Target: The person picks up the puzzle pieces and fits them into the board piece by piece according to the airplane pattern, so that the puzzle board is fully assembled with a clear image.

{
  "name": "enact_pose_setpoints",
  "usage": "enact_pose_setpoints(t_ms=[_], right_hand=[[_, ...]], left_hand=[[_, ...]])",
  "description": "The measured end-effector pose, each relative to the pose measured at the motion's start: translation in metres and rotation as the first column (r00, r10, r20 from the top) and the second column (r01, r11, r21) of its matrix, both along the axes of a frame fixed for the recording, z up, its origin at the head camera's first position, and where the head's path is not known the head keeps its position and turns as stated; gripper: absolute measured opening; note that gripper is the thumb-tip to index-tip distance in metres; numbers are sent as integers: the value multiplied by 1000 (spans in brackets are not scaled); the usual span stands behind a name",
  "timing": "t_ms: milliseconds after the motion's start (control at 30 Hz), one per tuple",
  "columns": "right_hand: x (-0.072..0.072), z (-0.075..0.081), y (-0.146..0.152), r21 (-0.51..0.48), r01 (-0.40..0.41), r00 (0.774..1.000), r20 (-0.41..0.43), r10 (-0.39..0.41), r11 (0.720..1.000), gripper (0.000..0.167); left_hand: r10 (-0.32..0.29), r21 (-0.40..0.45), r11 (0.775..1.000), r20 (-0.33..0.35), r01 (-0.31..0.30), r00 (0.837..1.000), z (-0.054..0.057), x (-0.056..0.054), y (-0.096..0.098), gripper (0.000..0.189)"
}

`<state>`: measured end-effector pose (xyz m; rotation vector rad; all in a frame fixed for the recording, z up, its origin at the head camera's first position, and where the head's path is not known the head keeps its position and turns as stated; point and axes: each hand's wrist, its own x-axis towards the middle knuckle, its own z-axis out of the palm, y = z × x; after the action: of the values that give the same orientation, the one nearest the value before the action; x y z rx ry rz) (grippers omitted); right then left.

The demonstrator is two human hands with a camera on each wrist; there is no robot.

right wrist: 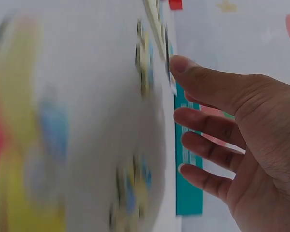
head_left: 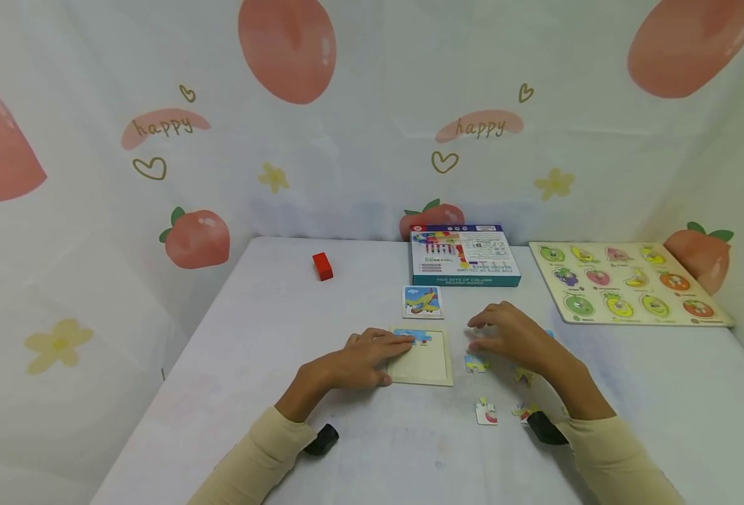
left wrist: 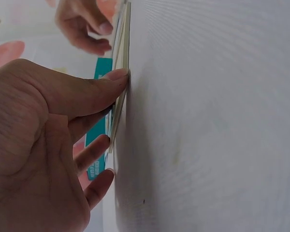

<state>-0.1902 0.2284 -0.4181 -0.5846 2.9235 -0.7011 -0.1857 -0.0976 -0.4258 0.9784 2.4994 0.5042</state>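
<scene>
My left hand (head_left: 367, 358) rests at the left side of a pale wooden puzzle tray (head_left: 423, 366). Its straight fingers lie over blue puzzle pieces (head_left: 421, 336) fitted along the tray's top, and the thumb touches the tray's edge. To the right of the tray, my right hand (head_left: 515, 335) hovers above the table with fingers loosely bent and apart; nothing shows between them in the right wrist view. Loose jigsaw pieces lie below and around it, among them a blue-and-yellow piece (head_left: 475, 364) and a white-and-red piece (head_left: 487, 412). Other pieces are partly hidden by the right arm.
A picture card of a yellow airplane (head_left: 422, 302) lies just beyond the tray. Behind it is a flat teal-edged box (head_left: 465, 258). A fruit puzzle board (head_left: 630, 284) lies at the far right, and a red block (head_left: 322, 266) at the far left.
</scene>
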Motion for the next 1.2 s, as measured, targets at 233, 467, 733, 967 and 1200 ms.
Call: enact_pose_setpoints(t_ms=[233,467,733,967,1200], right_hand=[[7,3,42,-30,54,998,-26,-55,998,36],[10,4,79,-38,122,992,-7,-122,992,44],[14,3,101,-29,203,977,70,-200,979,51],[17,-1,110,-25,226,969,102,-223,974,50],[15,-2,115,-15,218,973,85,-216,976,47]], left_hand=[[3,7,1000,2,-3,1000,-2,-1,-1,71],[3,23,1000,14,-4,1000,-1,0,-2,70],[7,35,999,23,-8,1000,0,1,-2,70],[3,35,999,23,-3,1000,0,1,-2,70],[5,38,999,26,-6,1000,-1,1,-3,70]])
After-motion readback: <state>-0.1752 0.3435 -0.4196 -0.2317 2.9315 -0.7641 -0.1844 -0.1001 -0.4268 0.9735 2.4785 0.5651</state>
